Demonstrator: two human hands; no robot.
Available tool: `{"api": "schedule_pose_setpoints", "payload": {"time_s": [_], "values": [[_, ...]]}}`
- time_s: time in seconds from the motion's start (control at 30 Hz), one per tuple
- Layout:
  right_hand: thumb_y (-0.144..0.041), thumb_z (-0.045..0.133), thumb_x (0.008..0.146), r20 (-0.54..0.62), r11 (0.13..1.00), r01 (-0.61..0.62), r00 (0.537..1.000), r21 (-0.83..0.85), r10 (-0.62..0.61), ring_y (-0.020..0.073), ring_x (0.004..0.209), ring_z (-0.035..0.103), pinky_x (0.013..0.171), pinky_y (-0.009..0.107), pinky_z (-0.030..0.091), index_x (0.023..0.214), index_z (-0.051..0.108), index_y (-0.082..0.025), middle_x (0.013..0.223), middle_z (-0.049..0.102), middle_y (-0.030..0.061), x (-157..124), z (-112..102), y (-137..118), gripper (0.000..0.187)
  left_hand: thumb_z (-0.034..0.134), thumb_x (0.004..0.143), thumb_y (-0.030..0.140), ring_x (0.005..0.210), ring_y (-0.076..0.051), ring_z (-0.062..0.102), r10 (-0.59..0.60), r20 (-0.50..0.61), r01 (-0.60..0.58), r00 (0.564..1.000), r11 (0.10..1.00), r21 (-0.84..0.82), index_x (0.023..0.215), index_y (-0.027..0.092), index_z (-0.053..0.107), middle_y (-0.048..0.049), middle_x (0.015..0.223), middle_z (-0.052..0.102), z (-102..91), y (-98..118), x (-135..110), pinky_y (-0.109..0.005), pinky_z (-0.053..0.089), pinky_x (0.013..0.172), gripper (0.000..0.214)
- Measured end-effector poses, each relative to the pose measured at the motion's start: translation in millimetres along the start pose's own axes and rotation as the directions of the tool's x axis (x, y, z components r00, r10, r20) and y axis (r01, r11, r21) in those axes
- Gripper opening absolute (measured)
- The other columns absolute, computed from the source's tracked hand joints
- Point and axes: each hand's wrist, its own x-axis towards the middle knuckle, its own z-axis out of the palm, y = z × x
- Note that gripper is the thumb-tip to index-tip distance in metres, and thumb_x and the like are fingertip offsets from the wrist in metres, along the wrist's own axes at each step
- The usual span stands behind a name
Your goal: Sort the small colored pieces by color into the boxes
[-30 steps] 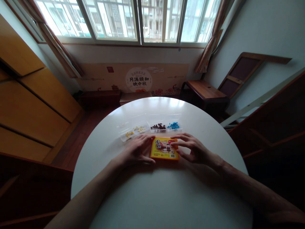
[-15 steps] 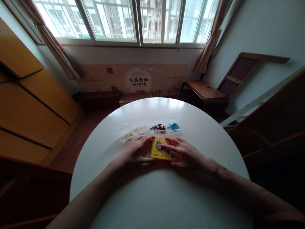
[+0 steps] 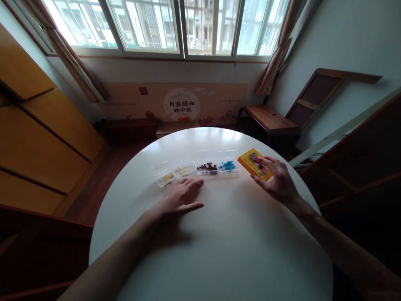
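Note:
My right hand (image 3: 277,177) grips a flat yellow-orange box (image 3: 250,161) with dark Chinese characters, held tilted over the right part of the white round table (image 3: 216,255). Nothing is in my left hand (image 3: 181,196), whose fingers are spread low over the table's middle. Just beyond its fingertips are clear plastic cases with lids up. The left case (image 3: 161,183) holds yellow pieces (image 3: 169,177) and pale cream pieces (image 3: 182,170). In the other case (image 3: 207,172) are dark brown pieces (image 3: 205,167) and blue pieces (image 3: 227,166).
A wooden chair (image 3: 269,117) stands past the table's far right edge. Yellow-brown cabinets (image 3: 46,146) are on the left. Low boxes (image 3: 177,128) lie on the floor under the window, before a printed banner (image 3: 219,102).
My right hand has carried the yellow-orange box from between both hands to the right and farther off. My left hand has let go of it and stays about where it was.

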Motion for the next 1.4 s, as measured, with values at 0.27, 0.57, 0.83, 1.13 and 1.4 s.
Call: {"api": "schedule_pose_setpoints", "payload": {"time_s": [0.27, 0.57, 0.83, 1.13, 1.4], "values": [[-0.072, 0.068, 0.092, 0.054, 0.938, -0.154, 0.982, -0.309, 0.179, 0.0449, 0.132, 0.057, 0.112, 0.061, 0.053, 0.148, 0.061, -0.019, 0.162, 0.046, 0.0208, -4.4, 30.9, 28.9, 0.077, 0.057, 0.106, 0.071, 0.141, -0.036, 0.059, -0.012, 0.002, 0.012, 1.0, 1.0, 0.001, 0.158, 0.026, 0.053, -0.014, 0.155, 0.063, -1.6, 1.8, -0.4, -0.05, 0.049, 0.119, 0.069], [-0.065, 0.058, 0.099, 0.123, 0.934, -0.127, 0.977, -0.333, 0.177, 0.0419, 0.136, 0.056, 0.116, 0.057, 0.05, 0.155, 0.052, -0.017, 0.161, 0.051, 0.0201, -4.4, 28.4, 32.3, 0.074, 0.055, 0.108, 0.068, 0.141, -0.035, 0.059, -0.001, 0.0, 0.001, 1.0, 1.0, 0.014, 0.159, 0.027, 0.052, -0.0125, 0.157, 0.062, -0.8, 1.4, 2.6, -0.05, 0.049, 0.12, 0.066], [-0.088, 0.058, 0.092, 0.088, 0.912, -0.187, 0.968, -0.364, 0.234, 0.043, 0.132, 0.058, 0.112, 0.06, 0.05, 0.153, 0.056, -0.022, 0.155, 0.056, 0.0204, 1.4, 31.9, 28.3, 0.09, 0.054, 0.109, 0.067, 0.141, -0.035, 0.06, 0.02, -0.016, -0.019, 1.0, 0.999, 0.039, 0.159, 0.027, 0.053, -0.0123, 0.157, 0.063, 0.3, 0.6, 3.2, -0.05, 0.049, 0.12, 0.065], [-0.069, 0.05, 0.105, 0.159, 0.952, 0.056, 0.987, -0.3, -0.008, 0.0404, 0.161, 0.039, 0.134, 0.063, 0.029, 0.169, 0.037, -0.02, 0.176, 0.041, 0.0188, -1.9, 34.5, 28.6, 0.082, 0.052, 0.109, 0.068, 0.142, -0.034, 0.058, 0.035, -0.036, -0.034, 0.999, 0.998, 0.051, 0.162, 0.03, 0.05, -0.0109, 0.158, 0.062, 6.7, -10.0, 0.5, -0.049, 0.05, 0.12, 0.066], [-0.063, 0.047, 0.107, 0.184, 0.956, 0.02, 0.982, -0.293, 0.035, 0.0384, 0.158, 0.046, 0.132, 0.058, 0.036, 0.165, 0.045, -0.015, 0.173, 0.047, 0.019, -0.9, 39.7, 27.1, 0.075, 0.054, 0.109, 0.067, 0.142, -0.035, 0.058, 0.022, -0.033, -0.021, 0.999, 0.999, 0.049, 0.162, 0.03, 0.05, -0.0113, 0.158, 0.062, 5.0, -7.1, -0.3, -0.05, 0.049, 0.12, 0.065]]}}
